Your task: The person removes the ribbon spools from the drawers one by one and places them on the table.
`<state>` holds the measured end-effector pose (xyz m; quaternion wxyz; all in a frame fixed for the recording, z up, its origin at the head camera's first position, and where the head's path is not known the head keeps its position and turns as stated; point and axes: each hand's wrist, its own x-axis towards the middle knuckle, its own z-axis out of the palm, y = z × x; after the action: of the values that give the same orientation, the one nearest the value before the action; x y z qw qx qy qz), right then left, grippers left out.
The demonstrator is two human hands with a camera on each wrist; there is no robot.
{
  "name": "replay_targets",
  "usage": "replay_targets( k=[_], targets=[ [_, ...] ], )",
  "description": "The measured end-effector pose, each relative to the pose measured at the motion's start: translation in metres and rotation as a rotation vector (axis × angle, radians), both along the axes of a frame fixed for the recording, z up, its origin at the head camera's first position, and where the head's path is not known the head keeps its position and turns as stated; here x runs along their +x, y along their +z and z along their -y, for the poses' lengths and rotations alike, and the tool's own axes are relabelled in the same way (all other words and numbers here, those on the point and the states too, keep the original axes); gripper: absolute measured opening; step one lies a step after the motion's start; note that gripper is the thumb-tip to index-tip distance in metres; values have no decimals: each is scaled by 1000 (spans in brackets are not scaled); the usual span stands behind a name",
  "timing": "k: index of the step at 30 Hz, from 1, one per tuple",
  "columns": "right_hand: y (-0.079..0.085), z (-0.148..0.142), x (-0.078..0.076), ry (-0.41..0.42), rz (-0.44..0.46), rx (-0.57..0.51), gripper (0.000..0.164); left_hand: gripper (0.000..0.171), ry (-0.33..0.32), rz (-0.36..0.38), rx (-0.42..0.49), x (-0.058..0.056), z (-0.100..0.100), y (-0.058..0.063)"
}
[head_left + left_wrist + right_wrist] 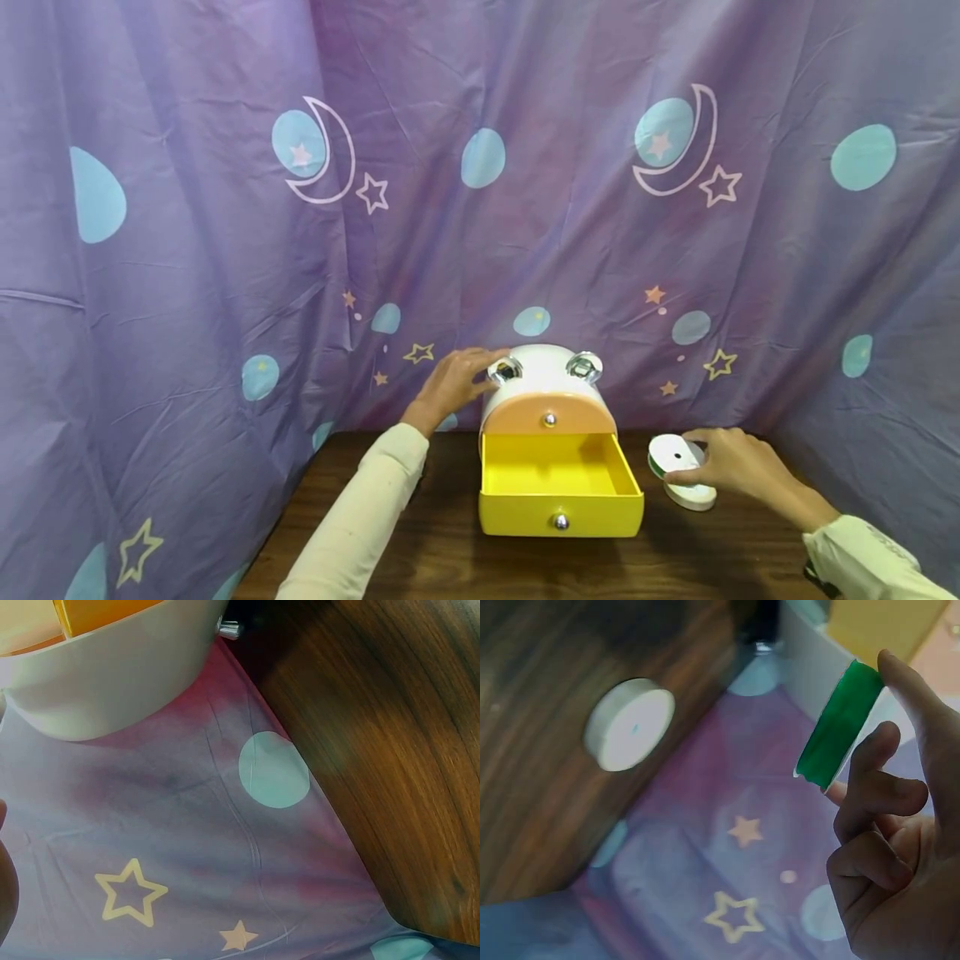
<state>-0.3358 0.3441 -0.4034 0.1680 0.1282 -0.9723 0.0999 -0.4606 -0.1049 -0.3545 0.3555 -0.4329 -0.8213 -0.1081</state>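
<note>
My right hand (738,467) pinches a spool of green ribbon (840,724) between thumb and fingertip, its white flange facing up in the head view. A white spool (632,726) lies flat on the table just below it. My left hand (457,381) reaches to the upper left of a frog-like drawer box, its fingers fairly straight and touching by the shiny left eye (506,370). The box has a white rounded top (542,362) and a peach upper drawer (550,412), which is closed. Its yellow lower drawer (561,515) is pulled out, with nothing inside.
The dark wooden table (450,567) carries the box near its back edge. Purple curtain (420,250) with moons and stars hangs close behind and on both sides. The pulled-out drawer juts toward the front, between my two arms.
</note>
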Motion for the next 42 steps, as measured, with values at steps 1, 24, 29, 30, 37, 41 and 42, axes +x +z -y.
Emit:
replay_targets(
  k=[1, 24, 29, 30, 37, 41, 42],
  targets=[
    [-5, -4, 0, -5, 5, -1, 90, 64, 4, 2, 0, 0, 0, 0],
    [-103, -62, 15, -69, 261, -36, 83, 63, -15, -36, 17, -3, 2, -1],
    [-115, -70, 14, -87, 284, -59, 85, 63, -19, -55, 9, -2, 1, -2],
    [-116, -71, 13, -91, 279, -58, 86, 63, -15, -56, 7, -2, 1, -2],
    [-120, -72, 5, -108, 238, -50, 82, 63, -2, -29, 12, -1, 1, -2],
    [-120, -70, 1, -111, 232, -50, 80, 62, -5, -37, 14, -1, 0, -2],
    [-121, -70, 1, -111, 232, -51, 80, 63, -4, -39, 14, -1, 0, -2]
  ],
)
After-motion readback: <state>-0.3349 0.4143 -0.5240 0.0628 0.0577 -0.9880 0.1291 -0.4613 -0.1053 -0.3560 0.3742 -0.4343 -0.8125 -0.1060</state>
